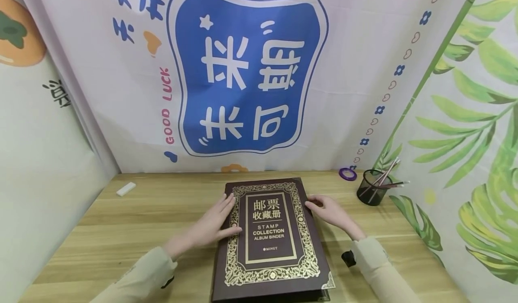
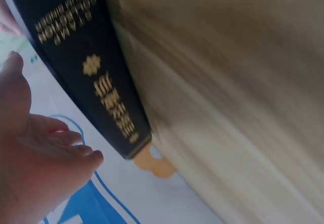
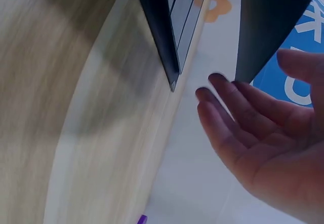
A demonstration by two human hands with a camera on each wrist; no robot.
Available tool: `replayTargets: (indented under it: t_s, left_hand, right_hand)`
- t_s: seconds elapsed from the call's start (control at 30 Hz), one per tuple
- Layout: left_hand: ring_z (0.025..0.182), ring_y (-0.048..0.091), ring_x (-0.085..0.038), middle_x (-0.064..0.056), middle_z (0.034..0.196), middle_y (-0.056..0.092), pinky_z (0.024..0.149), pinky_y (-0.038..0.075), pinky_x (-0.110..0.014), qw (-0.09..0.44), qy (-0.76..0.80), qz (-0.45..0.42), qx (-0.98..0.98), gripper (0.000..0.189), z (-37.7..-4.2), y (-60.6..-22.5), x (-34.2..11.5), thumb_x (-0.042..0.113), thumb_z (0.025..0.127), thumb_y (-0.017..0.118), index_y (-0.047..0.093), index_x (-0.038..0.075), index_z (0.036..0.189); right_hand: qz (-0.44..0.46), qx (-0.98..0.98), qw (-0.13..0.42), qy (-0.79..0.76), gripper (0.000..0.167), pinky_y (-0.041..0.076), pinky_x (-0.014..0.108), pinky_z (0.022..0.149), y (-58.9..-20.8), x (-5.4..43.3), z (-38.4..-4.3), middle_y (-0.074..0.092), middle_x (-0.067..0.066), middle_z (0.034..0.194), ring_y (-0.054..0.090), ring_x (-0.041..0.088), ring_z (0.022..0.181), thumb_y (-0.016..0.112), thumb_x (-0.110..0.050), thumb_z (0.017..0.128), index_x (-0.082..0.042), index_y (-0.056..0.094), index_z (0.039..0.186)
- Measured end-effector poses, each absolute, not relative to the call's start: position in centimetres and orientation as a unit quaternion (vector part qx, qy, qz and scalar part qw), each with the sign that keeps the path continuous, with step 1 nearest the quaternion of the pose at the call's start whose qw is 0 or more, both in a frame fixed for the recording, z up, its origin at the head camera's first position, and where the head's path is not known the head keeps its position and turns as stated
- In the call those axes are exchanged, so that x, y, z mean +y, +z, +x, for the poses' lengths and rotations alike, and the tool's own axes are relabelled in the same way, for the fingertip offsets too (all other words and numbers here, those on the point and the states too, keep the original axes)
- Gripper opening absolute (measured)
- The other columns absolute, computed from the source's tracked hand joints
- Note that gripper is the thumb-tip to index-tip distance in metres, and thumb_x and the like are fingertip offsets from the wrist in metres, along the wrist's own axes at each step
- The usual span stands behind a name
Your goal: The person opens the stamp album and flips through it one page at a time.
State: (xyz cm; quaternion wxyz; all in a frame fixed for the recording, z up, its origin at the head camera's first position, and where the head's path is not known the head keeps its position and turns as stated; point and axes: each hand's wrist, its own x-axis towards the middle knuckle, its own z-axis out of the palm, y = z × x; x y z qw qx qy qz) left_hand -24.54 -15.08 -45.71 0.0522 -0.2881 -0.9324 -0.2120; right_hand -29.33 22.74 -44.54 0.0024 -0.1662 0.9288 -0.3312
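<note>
Album in dark brown with gold ornament is laid on a wood-grained table, with its front cover turned upward and the words "STAMP COLLECTION ALBUM BINDER" printed in gold. In the right wrist view, the cover is seen raised apart from the pale pages at the album's right side, and a dark gap is also shown at the album's near edge. Gold lettering is carried on the spine, along the album's left side.

The left hand is spread over the album's left border, with its fingers extended and nothing grasped; how firmly the cover is pressed cannot be told. The right hand is placed at the album's right edge, where the corner of the raised cover is met by its fingertips; whether the edge is pinched by the thumb or merely supported cannot be told. Both forearms are covered by light beige sleeves.

A white block is set well to the left of the album, toward its far end. Beyond the album's far right corner, a purple ring is laid near a black mesh cup, in which slender pens are held at a slant. Behind the album, a white cloth is hung, on which a blue panel with white characters is printed.
</note>
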Motion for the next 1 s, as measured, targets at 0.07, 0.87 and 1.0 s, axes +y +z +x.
replayTargets:
  t_s: [0.07, 0.87, 1.0]
  left_hand:
    - [0.151, 0.018, -0.046, -0.025, 0.162, 0.020, 0.120, 0.022, -0.058, 0.038, -0.220, -0.293, -0.930, 0.091, -24.0, -45.7, -14.7, 0.053, 0.094, 0.060, 0.025, -0.005, 0.154]
    - [0.153, 0.018, -0.039, -0.016, 0.167, 0.010, 0.121, 0.023, -0.058, -0.038, -0.321, -0.230, -0.918, 0.087, -21.8, -44.0, -14.9, 0.056, 0.097, 0.053, 0.019, 0.005, 0.159]
    - [0.152, 0.019, -0.040, -0.019, 0.166, 0.013, 0.121, 0.022, -0.058, -0.018, -0.335, -0.233, -0.913, 0.084, -21.4, -41.9, -13.7, 0.051, 0.098, 0.055, 0.021, 0.001, 0.157]
  right_hand:
    - [-0.162, 0.925, 0.003, -0.344, 0.042, 0.055, 0.048, 0.094, -44.4, 22.7, -29.2, 0.069, 0.022, 0.122, 0.069, 0.031, 0.106, 0.058, -0.030, 0.100, 0.003, 0.065, 0.125]
    - [-0.216, 0.846, -0.005, -0.486, 0.046, 0.057, 0.037, 0.095, -36.1, 17.9, -29.8, 0.069, 0.015, 0.127, 0.070, 0.025, 0.109, 0.061, -0.038, 0.098, -0.007, 0.063, 0.133]
    - [-0.239, 0.842, -0.009, -0.484, 0.045, 0.056, 0.039, 0.096, -34.8, 16.2, -30.1, 0.069, 0.011, 0.129, 0.070, 0.023, 0.110, 0.060, -0.039, 0.099, -0.012, 0.063, 0.135]
